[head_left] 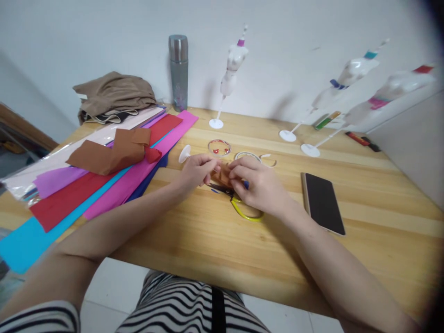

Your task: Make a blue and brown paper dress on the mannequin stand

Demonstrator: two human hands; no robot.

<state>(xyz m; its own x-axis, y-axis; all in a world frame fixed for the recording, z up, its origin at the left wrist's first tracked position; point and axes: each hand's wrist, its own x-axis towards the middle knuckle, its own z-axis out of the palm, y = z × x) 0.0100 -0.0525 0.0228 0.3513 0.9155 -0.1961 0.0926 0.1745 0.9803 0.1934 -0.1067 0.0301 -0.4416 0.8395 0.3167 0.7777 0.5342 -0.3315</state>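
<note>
A small piece of brown crepe paper [223,176] is between my two hands above the wooden table. My left hand [198,172] is closed at its left end, thumb and fingertips pinched. From the other side my right hand [255,184] pinches its right edge with curled fingers. Beside my left hand tilts a white round stand base [185,154]; its short stem runs behind the hand, and what it carries is hidden. Scissors with yellow handles [247,215] lie under my right hand, dark blades pointing left, near small blue scraps.
Crepe paper strips [104,185], brown paper [118,150] and folded cloth [114,95] lie left. A flask [179,74] and mannequins [229,76] [347,83] [385,99] stand behind. Tape rolls [219,140] [247,154] lie beyond my hands, a phone [323,202] right.
</note>
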